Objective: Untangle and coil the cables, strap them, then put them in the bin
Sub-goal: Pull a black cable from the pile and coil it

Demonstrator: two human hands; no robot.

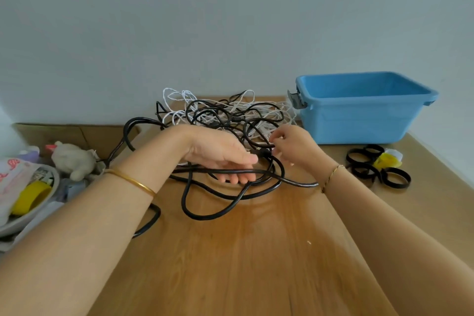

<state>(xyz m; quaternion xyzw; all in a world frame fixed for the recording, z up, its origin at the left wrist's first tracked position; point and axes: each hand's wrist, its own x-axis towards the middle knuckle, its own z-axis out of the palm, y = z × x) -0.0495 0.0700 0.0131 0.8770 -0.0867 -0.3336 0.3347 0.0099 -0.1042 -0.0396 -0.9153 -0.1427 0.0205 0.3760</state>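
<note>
— Where was the tangle [230, 113]?

— At the back middle of the table [230, 264], black and white strands heaped together, none coiled yet. A thick black cable [213, 215] spilled out of it toward the person in loose loops.

— And the bit that mattered?

— The plug [264, 153] of that cable, I'd judge. It lay at the near edge of the heap, right between the two hands.

— Which hand was closer?

— The right hand [295, 145]. Its fingertips [275, 147] were curled in a pinch just beside the plug, on the plug's right. They held some strand of the tangle, but I couldn't tell which one.

— The left hand [220, 155]?

— To the plug's left, fingers [238, 179] nearly straight and pointing right. The black cable ran left to right across them, resting there rather than gripped.

— So the next move?

— Probably drawing the plug end out toward the person, away from the heap. The loops crossing near the left fingers could snag.

— And farther out?

— The bin [359, 120] stood at the back right, near the tangle. The straps [364, 169] lay in front of it, right of the right wrist, untouched.
</note>
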